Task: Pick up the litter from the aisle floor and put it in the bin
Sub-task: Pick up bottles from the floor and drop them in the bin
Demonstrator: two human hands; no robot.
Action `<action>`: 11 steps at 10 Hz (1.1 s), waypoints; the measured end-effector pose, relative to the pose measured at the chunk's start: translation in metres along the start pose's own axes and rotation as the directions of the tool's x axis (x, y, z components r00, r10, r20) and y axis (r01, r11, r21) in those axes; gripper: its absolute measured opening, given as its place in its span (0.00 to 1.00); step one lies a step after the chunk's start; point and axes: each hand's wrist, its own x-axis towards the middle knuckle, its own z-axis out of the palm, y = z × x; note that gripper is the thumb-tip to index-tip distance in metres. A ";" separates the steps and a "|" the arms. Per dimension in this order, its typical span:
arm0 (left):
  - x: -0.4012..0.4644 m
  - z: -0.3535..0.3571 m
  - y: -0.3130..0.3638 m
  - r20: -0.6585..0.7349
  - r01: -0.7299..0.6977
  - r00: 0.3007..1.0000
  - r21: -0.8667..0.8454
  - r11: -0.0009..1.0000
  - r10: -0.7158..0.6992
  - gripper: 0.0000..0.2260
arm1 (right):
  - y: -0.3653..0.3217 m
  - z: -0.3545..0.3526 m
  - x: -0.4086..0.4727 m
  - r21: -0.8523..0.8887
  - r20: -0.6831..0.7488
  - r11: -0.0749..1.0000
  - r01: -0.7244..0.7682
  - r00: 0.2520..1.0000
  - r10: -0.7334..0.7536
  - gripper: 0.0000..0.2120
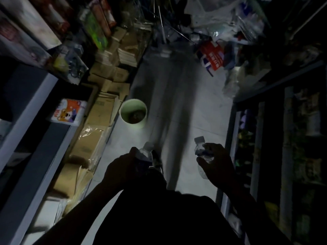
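Observation:
The aisle is dim. My left hand grips a clear plastic bottle whose neck points forward. My right hand holds a second clear plastic bottle, capped, with a crumpled body. Both hands are low over the pale floor. Ahead and to the left stands a round pale green bin, open at the top, with some dark rubbish at its bottom. It is roughly one arm's length beyond my left hand.
Flattened cardboard boxes line the left side beside a shelf unit. Dark shelves run along the right. A red and white bag and clear plastic bags pile up at the far end. The pale floor runs between them.

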 end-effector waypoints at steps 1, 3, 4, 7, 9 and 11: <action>0.057 -0.046 -0.009 -0.022 -0.012 1.000 -0.044 0.999 0.011 0.21 | -0.024 -0.003 0.046 -0.012 -0.005 0.996 -0.084 0.996 0.084 0.20; 0.146 -0.116 -0.001 -0.118 -0.072 0.991 -0.029 0.997 0.068 0.35 | -0.056 -0.004 0.107 -0.065 -0.042 0.992 -0.109 0.993 0.106 0.11; 0.177 -0.133 0.004 -0.133 -0.007 0.991 -0.102 0.995 -0.007 0.39 | -0.058 -0.007 0.143 -0.019 0.010 0.984 -0.178 0.984 0.178 0.12; 0.292 -0.160 0.004 -0.014 0.300 0.941 -0.431 0.851 -0.338 0.29 | -0.092 -0.023 0.357 0.049 0.332 0.964 -0.262 0.914 0.232 0.19; 0.353 -0.143 -0.026 0.135 0.477 0.831 -0.671 0.568 -0.539 0.21 | -0.113 0.028 0.475 -0.148 0.539 0.977 -0.151 0.816 0.207 0.20; 0.443 -0.069 -0.111 0.357 0.582 0.705 -0.785 0.211 -0.613 0.18 | -0.101 0.189 0.530 -0.224 0.648 0.973 -0.062 0.736 0.196 0.20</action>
